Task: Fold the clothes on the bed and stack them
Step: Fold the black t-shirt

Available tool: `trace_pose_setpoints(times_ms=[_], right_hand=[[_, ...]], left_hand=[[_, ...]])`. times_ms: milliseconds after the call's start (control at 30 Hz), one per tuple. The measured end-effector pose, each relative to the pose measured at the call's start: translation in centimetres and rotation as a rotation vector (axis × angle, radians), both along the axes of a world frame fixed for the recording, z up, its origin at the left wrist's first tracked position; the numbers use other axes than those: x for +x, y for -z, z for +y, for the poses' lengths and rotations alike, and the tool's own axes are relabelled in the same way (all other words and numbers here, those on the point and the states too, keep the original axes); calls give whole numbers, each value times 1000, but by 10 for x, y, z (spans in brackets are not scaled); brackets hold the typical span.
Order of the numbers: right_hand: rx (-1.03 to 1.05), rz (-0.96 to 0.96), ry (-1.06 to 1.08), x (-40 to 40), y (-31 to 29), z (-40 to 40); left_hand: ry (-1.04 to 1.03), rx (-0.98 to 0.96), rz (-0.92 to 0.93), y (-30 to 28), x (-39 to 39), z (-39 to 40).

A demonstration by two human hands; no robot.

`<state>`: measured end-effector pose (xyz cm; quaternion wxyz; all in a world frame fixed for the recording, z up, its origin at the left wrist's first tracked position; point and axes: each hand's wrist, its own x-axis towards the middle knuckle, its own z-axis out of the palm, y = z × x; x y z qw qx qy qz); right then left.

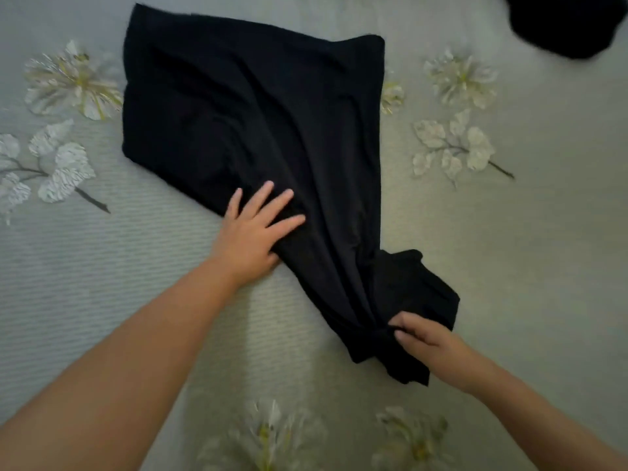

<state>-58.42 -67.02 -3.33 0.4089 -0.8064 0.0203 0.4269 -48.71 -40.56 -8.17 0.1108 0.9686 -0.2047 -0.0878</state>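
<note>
Pressing flat-fingered, the left hand pins the black garment's edge; the right hand pinches its bunched end.

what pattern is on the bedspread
Pale grey-green bedspread with fine ribbed stripes and white flowers, seen in the head view.

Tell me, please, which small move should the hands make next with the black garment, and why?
Probably the right hand should pull the bunched near end flat. The black garment lies spread on the bed, but narrows into wrinkles there, while the left hand presses flat on its edge.
</note>
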Motion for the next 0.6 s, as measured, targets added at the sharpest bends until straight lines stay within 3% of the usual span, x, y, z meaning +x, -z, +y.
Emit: trace_pose_setpoints(times_ms=[67,167,233,300,367,433,533,600], right_hand=[[58,59,122,-36,-11,-24],[151,132,503,-80,-38,-68],[242,168,682,-100,-59,-96],[233,171,720,-111,-78,-118],[103,132,691,-110,-88,-132],[-93,-41,621,-92,-89,-138],[-403,-434,531,-57,-87,-140],[-497,-544,495,-44,-78,-140]], left_hand=[[-40,14,185,-5,-28,-36],[-79,-89,393,-25,-70,-65],[23,-104,751,-46,-98,-66],[-42,-189,1044,-67,-127,-59],[-229,-354,1135,-82,-141,-55],[-330,-395,999,-89,-142,-57],[-406,-136,394,-91,-136,-70],[-479,-34,124,-95,-143,-79]])
